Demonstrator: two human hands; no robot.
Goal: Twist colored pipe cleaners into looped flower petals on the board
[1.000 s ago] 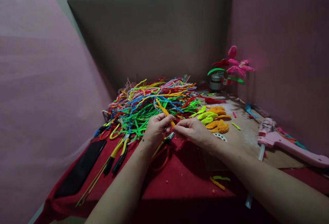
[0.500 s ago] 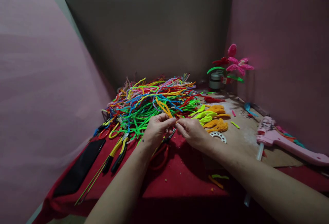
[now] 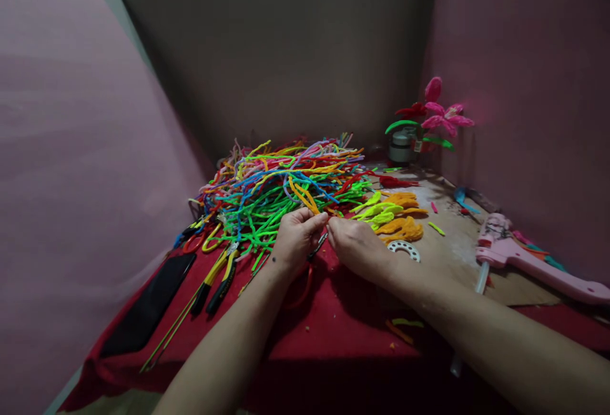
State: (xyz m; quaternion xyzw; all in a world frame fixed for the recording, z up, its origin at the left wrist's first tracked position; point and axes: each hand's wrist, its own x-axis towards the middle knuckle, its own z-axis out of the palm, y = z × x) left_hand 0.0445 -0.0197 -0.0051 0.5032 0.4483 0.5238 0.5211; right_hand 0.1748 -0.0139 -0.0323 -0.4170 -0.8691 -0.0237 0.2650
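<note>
My left hand (image 3: 296, 237) is closed on an orange fuzzy stem (image 3: 304, 195), whose looped end sticks up and away over the pile. My right hand (image 3: 355, 242) meets it at the fingertips, its fingers pinched at the stem's near end. Behind both hands lies a heap of many-coloured fuzzy stems (image 3: 267, 202). Just right of the heap are yellow-green shaped pieces (image 3: 381, 211) and orange shaped pieces (image 3: 403, 229). Scissors with red handles (image 3: 305, 288) lie partly hidden beneath my hands.
Left are a black phone (image 3: 149, 304), yellow-black pliers (image 3: 214, 281) and thin green wires (image 3: 174, 332). At right are a white ring with holes (image 3: 405, 250), a pink glue gun (image 3: 534, 265) and a light-blue tool (image 3: 462, 199). Fuzzy flowers (image 3: 447, 117) stand at the back right.
My right hand's fingers have curled more, its knuckles turned toward the camera. My left wrist has shifted slightly right. Both hands still meet at the orange stem, and the view has moved a little.
</note>
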